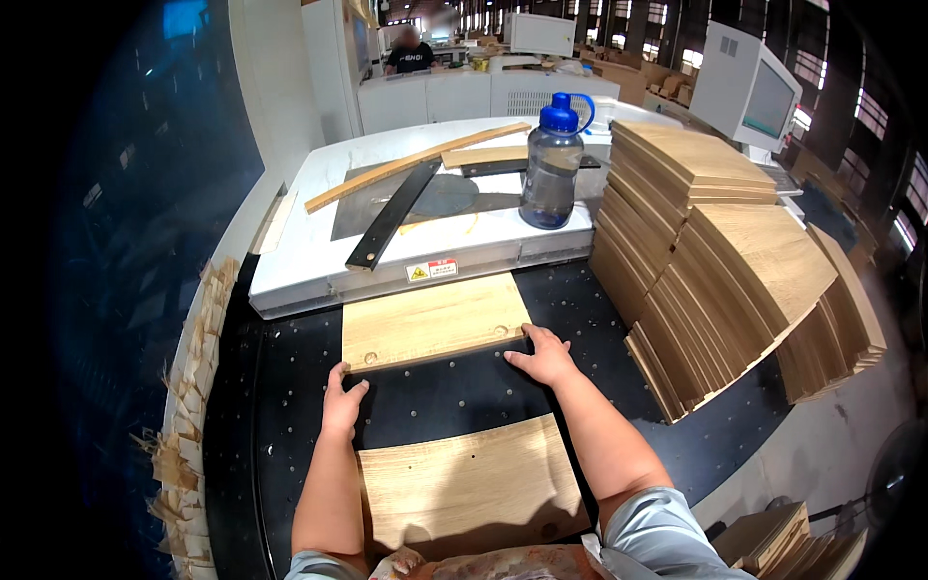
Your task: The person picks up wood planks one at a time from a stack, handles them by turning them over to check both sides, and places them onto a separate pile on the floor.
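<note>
From where I stand, the far board (435,314), two round hollows (370,359) already in it, lies on the black table (435,398). The left hand (340,406) and right hand (547,360) touch its near corners, fingers and thumbs apart. Whether the near board (464,483) or stacked boards (715,261) await work, I can't tell.

Your far board (435,314) shows a smooth, wood-grain face with low sheen; your near board (464,474) reads the same. The black surface (445,398) under them is smooth, satin, dotted with small metallic-looking studs (414,414). Ahead of you, the machine top (298,246) is white, smooth, glossy. Bottle (553,179): translucent, shiny plastic; lid (560,117), opaque blue plastic. Stacked panels (744,246) on your right: wood-grain faces, matt. Ragged fringe (182,474) at your left: rough, paper or thin wood, cannot tell. Your sleeves (657,530): pale cloth, creased.
</note>
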